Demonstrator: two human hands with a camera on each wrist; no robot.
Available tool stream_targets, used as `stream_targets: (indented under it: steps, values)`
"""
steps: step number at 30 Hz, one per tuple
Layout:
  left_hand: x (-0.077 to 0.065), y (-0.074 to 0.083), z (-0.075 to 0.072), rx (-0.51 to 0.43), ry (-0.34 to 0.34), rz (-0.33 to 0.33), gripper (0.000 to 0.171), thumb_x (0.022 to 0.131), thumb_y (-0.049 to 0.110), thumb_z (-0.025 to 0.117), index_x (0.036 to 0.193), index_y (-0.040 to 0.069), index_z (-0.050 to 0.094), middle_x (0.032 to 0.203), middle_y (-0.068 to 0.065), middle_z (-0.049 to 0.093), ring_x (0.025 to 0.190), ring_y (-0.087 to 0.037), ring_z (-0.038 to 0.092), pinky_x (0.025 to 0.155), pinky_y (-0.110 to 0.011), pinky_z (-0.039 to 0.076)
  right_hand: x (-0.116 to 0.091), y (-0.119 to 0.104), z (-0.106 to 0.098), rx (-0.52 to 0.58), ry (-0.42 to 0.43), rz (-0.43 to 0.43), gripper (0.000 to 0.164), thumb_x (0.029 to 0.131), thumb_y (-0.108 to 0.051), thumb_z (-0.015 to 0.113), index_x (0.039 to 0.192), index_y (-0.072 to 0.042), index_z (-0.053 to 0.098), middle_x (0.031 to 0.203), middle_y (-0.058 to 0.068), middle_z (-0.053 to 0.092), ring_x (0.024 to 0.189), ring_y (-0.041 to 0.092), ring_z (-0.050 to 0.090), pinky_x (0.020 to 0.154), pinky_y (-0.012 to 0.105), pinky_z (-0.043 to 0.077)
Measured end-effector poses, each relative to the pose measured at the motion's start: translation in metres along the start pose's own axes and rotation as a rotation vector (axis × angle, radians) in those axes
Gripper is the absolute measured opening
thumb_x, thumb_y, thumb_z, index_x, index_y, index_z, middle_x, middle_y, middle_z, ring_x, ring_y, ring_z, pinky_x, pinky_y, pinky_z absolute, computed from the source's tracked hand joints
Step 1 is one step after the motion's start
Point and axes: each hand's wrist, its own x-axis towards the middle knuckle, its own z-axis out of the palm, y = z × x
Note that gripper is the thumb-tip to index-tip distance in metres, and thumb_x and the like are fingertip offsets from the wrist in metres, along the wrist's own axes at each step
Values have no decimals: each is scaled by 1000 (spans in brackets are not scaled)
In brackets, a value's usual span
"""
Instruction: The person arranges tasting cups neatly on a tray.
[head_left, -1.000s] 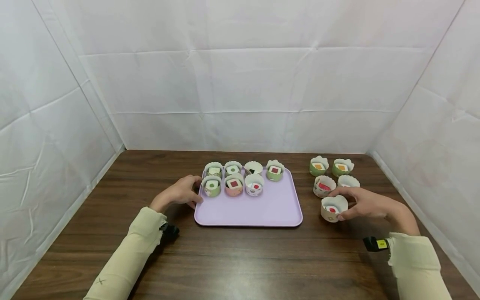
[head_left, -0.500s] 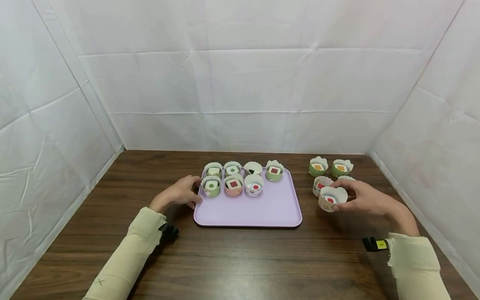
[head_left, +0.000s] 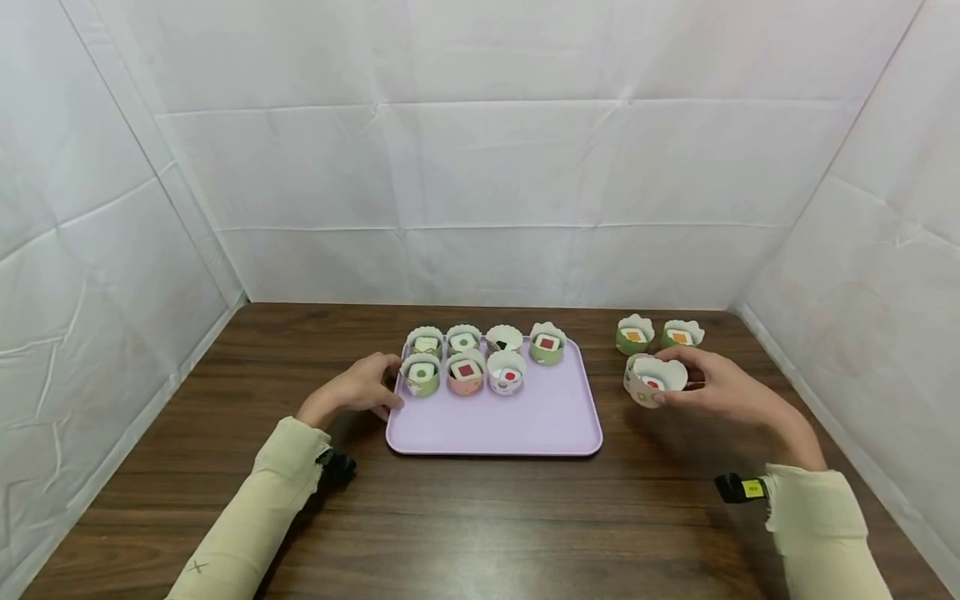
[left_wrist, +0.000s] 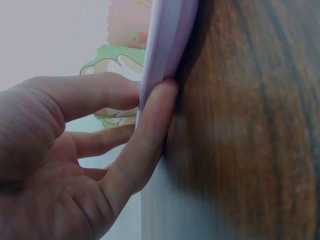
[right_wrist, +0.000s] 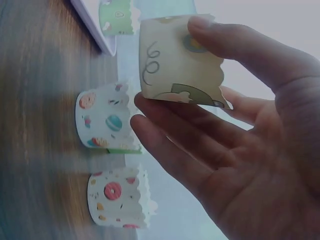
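In the head view, my left hand [head_left: 358, 385] holds the left edge of a lilac tray [head_left: 495, 429]. The left wrist view shows a fingertip and the thumb against the tray's rim [left_wrist: 162, 50]. On the tray stand several paper baking cups with small white pieces in them, such as a pink cup [head_left: 466, 379] and a green cup [head_left: 422, 383]. My right hand [head_left: 716, 387] grips a cream paper cup [right_wrist: 167, 62] by its side, raised above the table. A white piece with a red mark lies inside it. The cup partly covers others behind.
Two green paper cups [head_left: 633, 337] with orange-marked pieces stand at the table's back right. Two white printed cups [right_wrist: 106, 119] stand below my right hand in its wrist view. White cloth walls [head_left: 480, 167] enclose the dark wooden table [head_left: 480, 525] behind and at the sides.
My right hand has lifted the cream cup and carried it slightly back and left. My left hand stays on the tray's edge, and the tray's cups keep their places.
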Motion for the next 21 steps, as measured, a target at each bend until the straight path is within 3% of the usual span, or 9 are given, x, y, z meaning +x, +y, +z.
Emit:
stream_targets:
  steps: [9, 16, 21]
  values:
    - [-1, -1, 0, -14, -2, 11, 67, 87, -8, 71, 146, -14, 41, 139, -34, 42, 91, -30, 68, 69, -36, 67, 18, -13, 10, -47, 75, 2, 54, 90, -18, 82, 136, -5, 58, 116, 13, 65, 97, 13, 63, 80, 18, 58]
    - [-1, -1, 0, -9, -2, 10, 67, 88, -7, 71, 147, -14, 40, 139, -34, 42, 91, -30, 68, 69, -35, 67, 38, -21, 19, -43, 114, -15, 57, 89, -18, 82, 138, -5, 56, 116, 16, 68, 92, 9, 64, 77, 16, 57]
    - [2, -3, -1, -14, -4, 8, 66, 88, -7, 71, 146, -13, 41, 139, -34, 42, 91, -29, 67, 69, -35, 67, 50, -27, 26, -61, 122, 8, 56, 91, -24, 81, 138, -6, 56, 119, 16, 69, 101, 20, 66, 79, 16, 55]
